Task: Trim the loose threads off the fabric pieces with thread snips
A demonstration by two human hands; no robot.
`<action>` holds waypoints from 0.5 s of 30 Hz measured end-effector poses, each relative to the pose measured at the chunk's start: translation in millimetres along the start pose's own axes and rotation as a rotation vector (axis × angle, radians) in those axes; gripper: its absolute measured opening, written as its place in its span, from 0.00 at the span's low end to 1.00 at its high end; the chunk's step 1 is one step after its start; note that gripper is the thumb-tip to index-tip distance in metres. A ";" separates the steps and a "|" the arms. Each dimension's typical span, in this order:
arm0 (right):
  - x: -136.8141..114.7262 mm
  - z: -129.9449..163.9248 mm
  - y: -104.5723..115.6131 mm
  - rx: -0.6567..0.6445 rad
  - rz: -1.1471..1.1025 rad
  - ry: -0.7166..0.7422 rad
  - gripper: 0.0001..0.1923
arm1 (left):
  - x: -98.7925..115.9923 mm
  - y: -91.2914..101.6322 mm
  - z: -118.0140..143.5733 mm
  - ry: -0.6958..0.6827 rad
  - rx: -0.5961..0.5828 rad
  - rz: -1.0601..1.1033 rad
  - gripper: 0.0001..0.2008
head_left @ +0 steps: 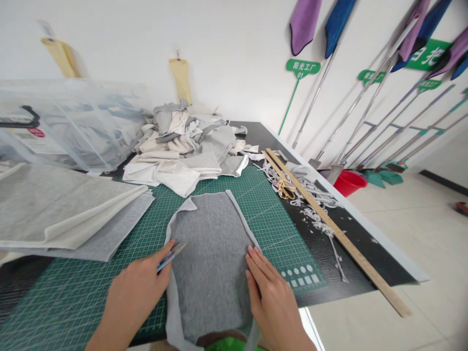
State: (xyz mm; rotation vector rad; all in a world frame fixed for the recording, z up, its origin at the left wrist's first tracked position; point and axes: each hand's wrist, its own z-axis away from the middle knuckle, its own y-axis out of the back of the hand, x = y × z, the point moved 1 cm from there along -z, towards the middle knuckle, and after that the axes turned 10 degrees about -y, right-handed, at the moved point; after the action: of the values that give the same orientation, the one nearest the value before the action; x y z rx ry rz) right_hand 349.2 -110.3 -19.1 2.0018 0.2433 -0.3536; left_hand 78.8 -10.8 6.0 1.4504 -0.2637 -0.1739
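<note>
Partly hidden | snips (171, 256) in left hand (137, 292) | grey cloth (212, 263) cut off below

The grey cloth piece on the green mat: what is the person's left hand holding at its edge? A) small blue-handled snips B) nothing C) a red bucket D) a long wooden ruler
A: the left hand grips small blue-handled snips at the left edge of the grey cloth piece, while the right hand lies flat on the cloth.

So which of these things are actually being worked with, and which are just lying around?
In use: grey felt fabric piece, small blue-handled snips in left hand, right hand flat on it, green gridded cutting mat.

Lying about: long wooden ruler, gold-handled scissors, heap of pale fabric scraps, red bucket.
</note>
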 end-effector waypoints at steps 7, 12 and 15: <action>12.3 -43.9 -13.0 -0.125 0.230 0.096 0.24 | -19.1 8.2 -36.4 -0.119 0.038 -0.066 0.25; 19.7 -81.7 -22.8 -0.255 0.361 0.156 0.28 | -29.3 13.1 -64.6 -0.161 0.049 -0.072 0.24; 21.8 -101.0 -26.8 -0.306 0.394 0.153 0.30 | -34.0 15.8 -79.1 -0.177 0.049 -0.060 0.22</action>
State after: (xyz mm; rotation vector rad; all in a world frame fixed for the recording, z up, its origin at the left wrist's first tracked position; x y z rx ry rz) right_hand 375.1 -7.4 -7.3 1.7247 -0.0062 0.0850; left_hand 67.8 75.9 11.4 1.4944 -0.3716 -0.3475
